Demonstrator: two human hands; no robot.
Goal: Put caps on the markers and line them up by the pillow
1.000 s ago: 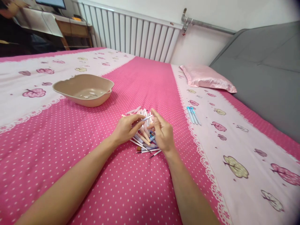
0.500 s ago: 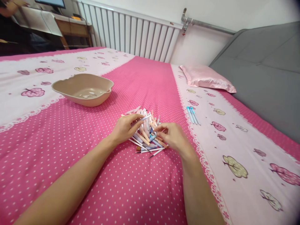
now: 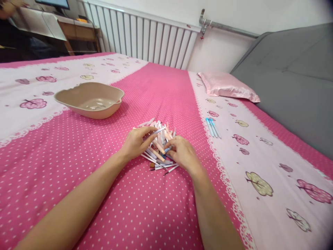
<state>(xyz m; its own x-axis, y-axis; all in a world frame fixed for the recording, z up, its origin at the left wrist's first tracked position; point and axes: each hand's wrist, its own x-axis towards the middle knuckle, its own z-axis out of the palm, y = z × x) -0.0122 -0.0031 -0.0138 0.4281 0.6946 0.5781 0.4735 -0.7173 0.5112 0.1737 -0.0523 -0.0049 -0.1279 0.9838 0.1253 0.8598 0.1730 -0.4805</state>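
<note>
Pile of pens and brushes (image 3: 158, 152), head view, lies on a pink dotted bedspread (image 3: 145, 208) between the two hands. Left hand (image 3: 137, 141): fingers pinch one slim pale stick (image 3: 159, 131) above the left side of the pile. Its long axis runs crosswise at a slight slant, the narrow white end pointing right and a little away from the wearer. Right hand (image 3: 179, 150): fingers bent down at the right side of the pile, at one light-blue pen (image 3: 168, 149) whose long axis slants rightward and slightly away; whether they grip it or merely touch it, cannot tell.

Count of the pile: not obtainable, the pieces overlap and point many ways. At its near edge, one brush with a broad brown head (image 3: 152, 165) and at least two thin dark-tipped brushes.

Apart, to the right: three blue-capped pens (image 3: 213, 127), side by side, caps away from the wearer, narrow ends toward the wearer and slightly right. To the left: one tan basin (image 3: 90, 113), a few small whitish pieces (image 3: 97, 106) inside, exact number unclear. Beyond: one pink pillow (image 3: 229, 85), one white radiator (image 3: 145, 34).
</note>
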